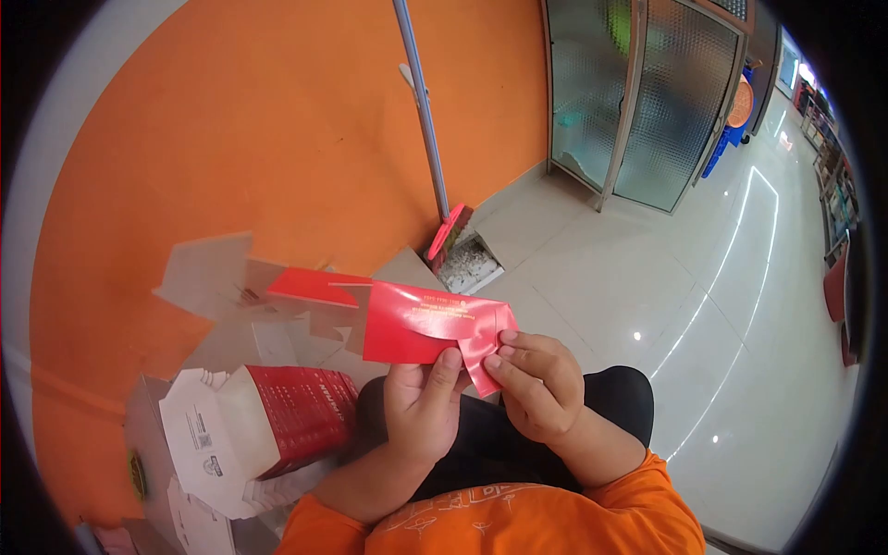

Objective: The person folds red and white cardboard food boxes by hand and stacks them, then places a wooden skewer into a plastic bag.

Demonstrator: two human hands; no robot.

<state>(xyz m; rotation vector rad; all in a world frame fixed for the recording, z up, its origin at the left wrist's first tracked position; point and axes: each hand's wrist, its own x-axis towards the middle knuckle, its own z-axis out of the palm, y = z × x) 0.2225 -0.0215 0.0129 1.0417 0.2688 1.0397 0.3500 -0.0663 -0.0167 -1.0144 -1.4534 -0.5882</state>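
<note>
A glossy red cardboard box blank [421, 319] with small gold print is held up in front of my lap, partly folded. My left hand [424, 407] grips its lower edge, thumb lying on the red face. At its right end, my right hand [541, 381] pinches a narrow red flap between thumb and fingers. Just beyond the blank's left end are another red panel [319, 286] and a pale grey cardboard flap [205, 276]. Left of my left forearm lies a stack of nested red and white cartons [305, 412], their white flaps spread open.
A broom [425, 129] leans on the orange wall [277, 120], its pink head by a dustpan [470, 268] holding debris. Textured glass doors [638, 102] stand at the back. Shiny floor tiles [703, 305] stretch to the right, towards shelves [837, 194].
</note>
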